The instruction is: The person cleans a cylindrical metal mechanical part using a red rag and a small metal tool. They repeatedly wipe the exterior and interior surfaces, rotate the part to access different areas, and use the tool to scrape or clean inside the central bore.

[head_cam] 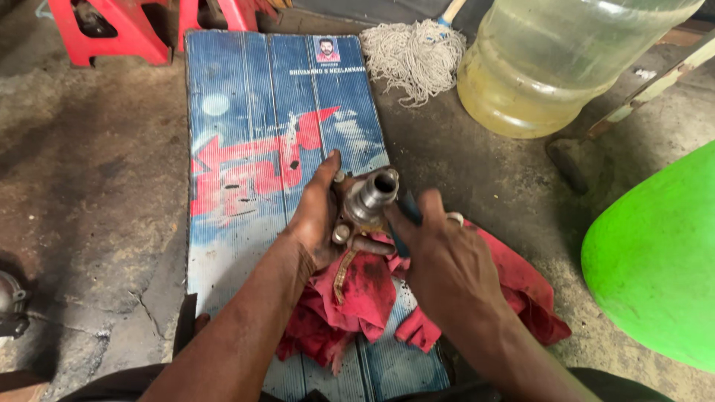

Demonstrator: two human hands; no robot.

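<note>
The left hand (319,216) clasps a greasy, silvery metal hub with a hollow spindle (369,199) upright above the crumpled red rag (357,298) on the blue corrugated sheet (246,112), steadying it, while the right hand (439,257) pinches 1 thin dark tool (408,212) against it.

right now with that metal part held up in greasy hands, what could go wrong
1. The left hand looks oily, so its grip on the metal hub part may slip; it might drop onto the red rag or the concrete floor.
2. The right hand works a dark tool close to the left thumb, which could get nicked.
3. The ring might snag.
</note>
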